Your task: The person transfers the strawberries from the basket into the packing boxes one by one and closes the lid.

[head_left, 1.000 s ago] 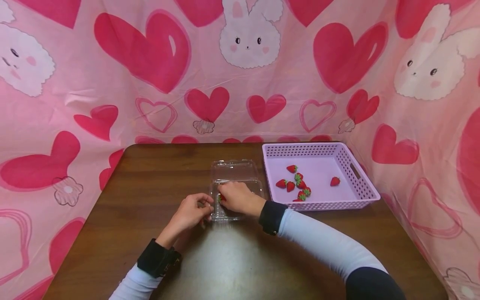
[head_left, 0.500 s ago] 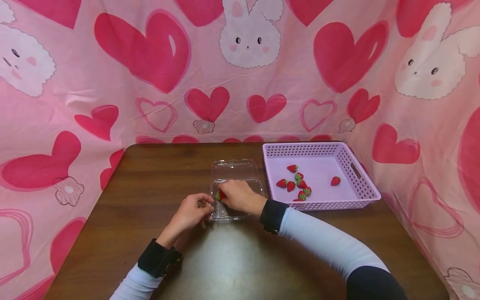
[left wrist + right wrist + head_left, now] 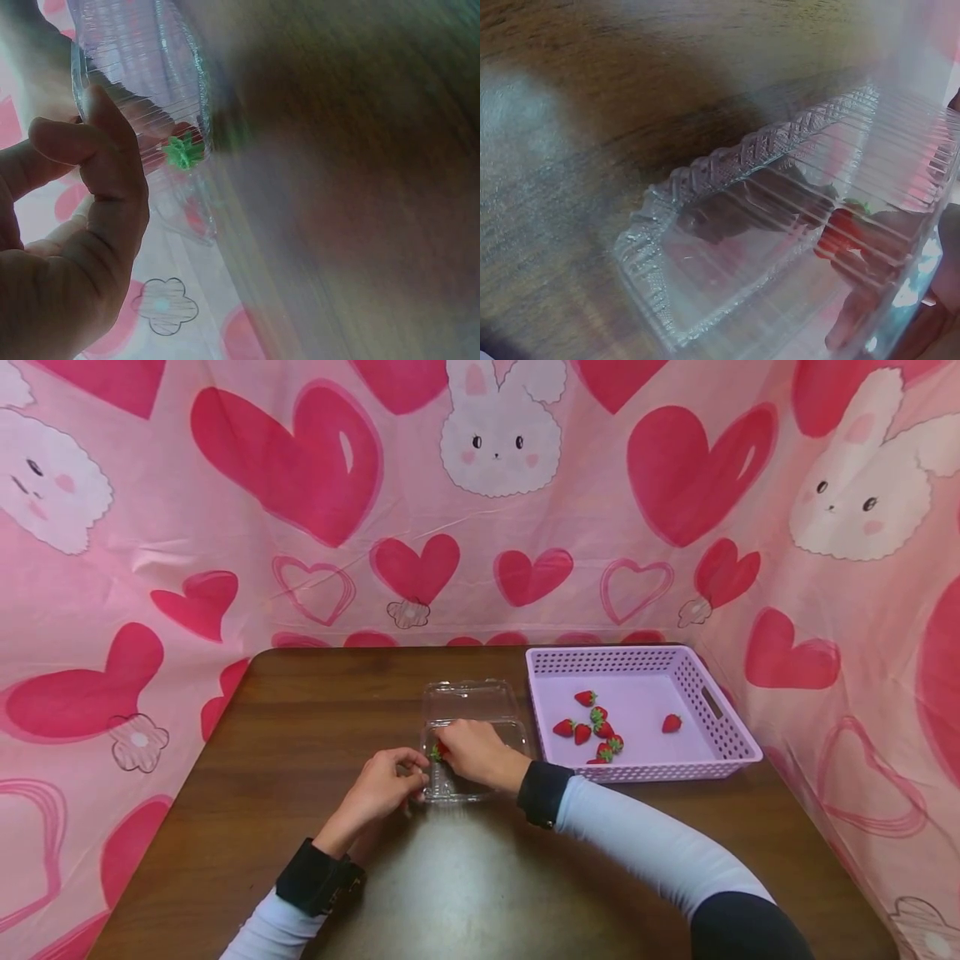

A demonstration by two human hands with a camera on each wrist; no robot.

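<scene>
A clear plastic clamshell box (image 3: pixel 459 787) lies with its lid (image 3: pixel 471 700) folded back, away from the person. Inside its left part, my right hand (image 3: pixel 480 753) pinches a strawberry (image 3: pixel 437 752), green leaves facing left. The right wrist view shows the red strawberry (image 3: pixel 838 231) at the fingers, through the ribbed plastic. My left hand (image 3: pixel 381 787) is at the box's near left corner, its fingers bent and touching the edge. In the left wrist view the left hand (image 3: pixel 94 202) is beside the box wall, with the strawberry's green leaves (image 3: pixel 184 152) behind the plastic.
A lilac perforated basket (image 3: pixel 637 772) stands right of the box, holding several strawberries (image 3: pixel 603 727) in its left half and one strawberry (image 3: pixel 671 723) farther right. A pink curtain with hearts and rabbits hangs behind the brown wooden table (image 3: pixel 322 693).
The strawberry in my right hand has shifted slightly left and up inside the box, with the fingers moving a little. My left hand has hardly moved.
</scene>
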